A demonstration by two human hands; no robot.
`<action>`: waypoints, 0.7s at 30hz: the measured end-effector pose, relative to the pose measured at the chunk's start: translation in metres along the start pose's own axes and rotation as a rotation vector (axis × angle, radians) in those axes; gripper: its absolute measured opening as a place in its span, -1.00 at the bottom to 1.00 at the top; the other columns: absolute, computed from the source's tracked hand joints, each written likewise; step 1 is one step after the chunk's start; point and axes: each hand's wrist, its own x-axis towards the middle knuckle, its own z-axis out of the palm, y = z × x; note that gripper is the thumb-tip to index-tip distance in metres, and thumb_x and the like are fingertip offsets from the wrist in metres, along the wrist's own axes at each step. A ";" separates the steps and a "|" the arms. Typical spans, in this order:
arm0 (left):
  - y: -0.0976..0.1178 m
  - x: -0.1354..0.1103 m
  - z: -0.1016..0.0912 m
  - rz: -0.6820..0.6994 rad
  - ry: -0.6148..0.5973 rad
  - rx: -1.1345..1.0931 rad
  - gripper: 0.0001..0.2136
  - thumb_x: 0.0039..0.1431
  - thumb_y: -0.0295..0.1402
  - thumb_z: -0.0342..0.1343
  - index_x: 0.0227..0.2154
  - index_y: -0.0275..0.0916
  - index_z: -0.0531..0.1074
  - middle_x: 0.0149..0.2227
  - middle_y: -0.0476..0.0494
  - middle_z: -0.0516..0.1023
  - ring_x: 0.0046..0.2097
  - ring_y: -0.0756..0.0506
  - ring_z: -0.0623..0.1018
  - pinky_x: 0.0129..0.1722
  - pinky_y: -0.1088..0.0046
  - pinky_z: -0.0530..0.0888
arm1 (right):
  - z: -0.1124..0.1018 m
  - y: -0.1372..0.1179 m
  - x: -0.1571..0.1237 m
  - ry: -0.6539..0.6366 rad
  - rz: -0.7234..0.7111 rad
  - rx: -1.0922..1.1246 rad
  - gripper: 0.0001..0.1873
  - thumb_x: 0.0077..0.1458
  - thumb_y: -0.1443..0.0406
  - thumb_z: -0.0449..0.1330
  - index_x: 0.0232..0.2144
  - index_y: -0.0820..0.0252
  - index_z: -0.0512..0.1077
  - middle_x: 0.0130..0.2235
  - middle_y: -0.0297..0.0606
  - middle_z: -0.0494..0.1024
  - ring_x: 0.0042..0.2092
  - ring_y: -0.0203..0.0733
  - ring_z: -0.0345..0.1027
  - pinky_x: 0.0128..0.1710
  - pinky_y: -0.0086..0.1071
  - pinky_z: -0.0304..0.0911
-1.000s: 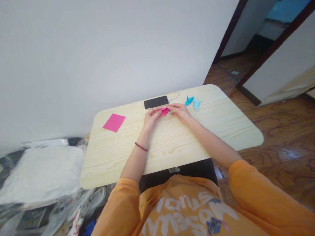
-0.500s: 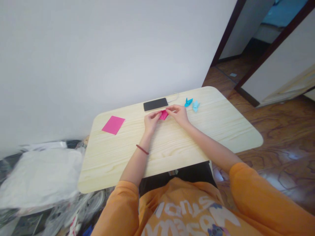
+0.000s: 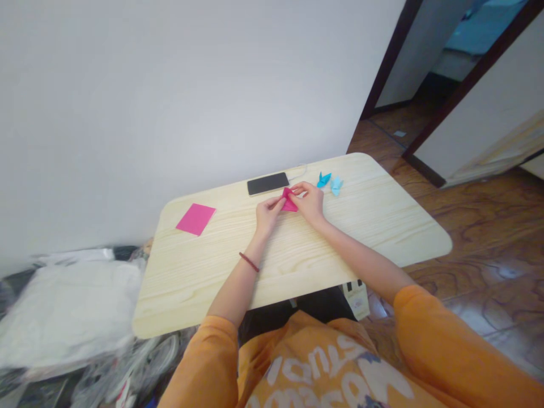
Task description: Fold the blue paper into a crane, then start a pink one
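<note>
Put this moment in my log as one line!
left hand | right hand | both holding folded pink paper | near: black phone | two blue origami figures

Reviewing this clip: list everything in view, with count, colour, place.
desk: 1, pale wood, before the person
folded paper: 1, deep pink, between the hands
paper sheet: 1, pink, desk's left
phone: 1, black, desk's far edge
blue origami figure: 1, blue, desk's right
pale origami figure: 1, pale blue, beside it
plastic bag: 1, white, floor left
left hand, right hand: 1 each, on the folded paper
bracelet: 1, dark red, left wrist
sweatshirt: 1, orange, worn
</note>
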 end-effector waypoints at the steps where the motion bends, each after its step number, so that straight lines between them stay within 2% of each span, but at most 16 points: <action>1: 0.000 0.000 0.000 -0.005 -0.001 0.003 -0.79 -0.02 -0.27 0.28 -0.35 -0.28 0.63 -0.28 -0.18 0.66 -0.20 -0.17 0.60 -0.04 0.28 0.45 | 0.000 -0.001 0.000 0.013 -0.023 -0.023 -0.93 -0.06 0.29 0.27 -0.42 0.11 0.49 -0.47 -0.33 0.56 -0.34 -0.14 0.41 -0.25 -0.27 0.28; 7: -0.004 0.001 -0.001 0.017 0.001 0.029 -0.77 0.00 -0.21 0.25 -0.37 -0.27 0.63 -0.31 -0.12 0.67 -0.22 -0.16 0.60 -0.07 0.32 0.44 | 0.000 -0.006 -0.003 0.025 -0.135 -0.100 -0.92 -0.05 0.35 0.27 -0.48 0.06 0.44 -0.50 -0.32 0.54 -0.22 -0.04 0.38 -0.17 -0.19 0.28; 13: -0.007 0.003 -0.004 -0.008 -0.007 -0.028 -0.72 -0.02 -0.16 0.26 -0.35 -0.28 0.62 -0.31 -0.14 0.66 -0.26 -0.14 0.60 -0.13 0.34 0.45 | -0.001 -0.006 -0.004 -0.001 -0.129 -0.097 -0.94 -0.03 0.32 0.28 -0.47 0.07 0.45 -0.44 -0.30 0.57 -0.24 -0.06 0.44 -0.16 -0.20 0.29; 21: -0.008 0.003 -0.004 -0.038 0.002 -0.088 -0.68 -0.06 -0.14 0.30 -0.33 -0.29 0.62 -0.30 -0.17 0.66 -0.24 -0.15 0.60 -0.09 0.33 0.44 | -0.001 -0.006 -0.004 -0.036 -0.113 -0.069 -0.97 0.00 0.28 0.28 -0.42 0.08 0.53 -0.38 -0.27 0.60 -0.23 -0.05 0.47 -0.13 -0.20 0.29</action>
